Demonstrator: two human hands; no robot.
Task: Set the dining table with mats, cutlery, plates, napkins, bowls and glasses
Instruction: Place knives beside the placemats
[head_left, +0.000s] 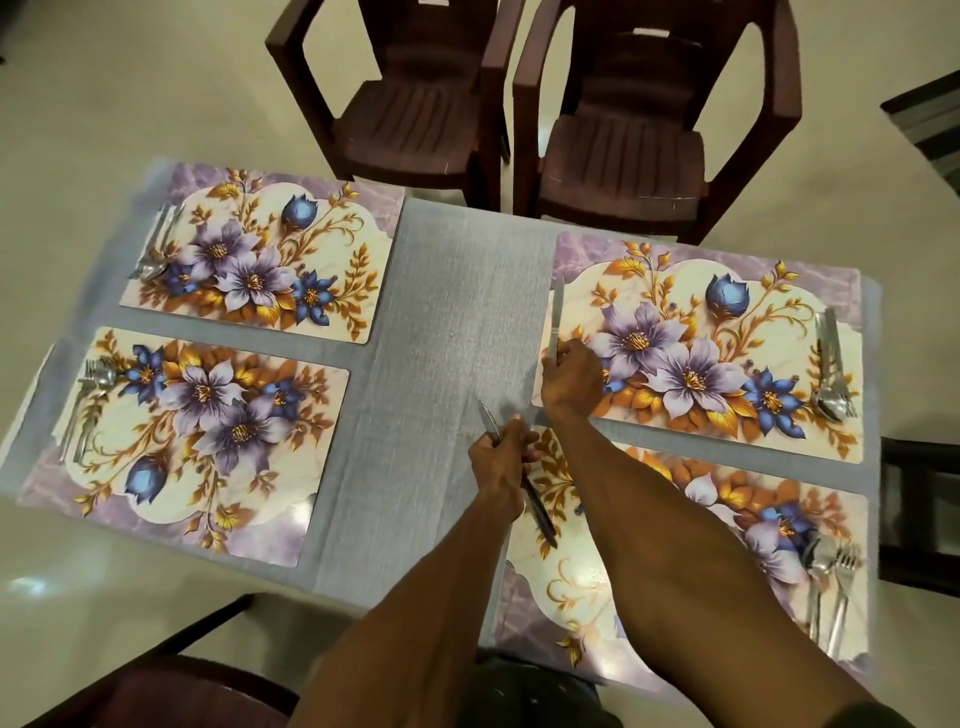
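At table centre, left hand (498, 457) curled round a knife (514, 467), blade tilted over the grey runner (457, 332). Just right, right hand (569, 376) pinching a second knife (555, 322) at the far right mat (727, 343) — its left edge. Beyond — two brown chairs (530, 104), cream floor (104, 104).

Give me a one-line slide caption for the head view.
Right hand lays a knife on the far right mat; left hand holds another knife.
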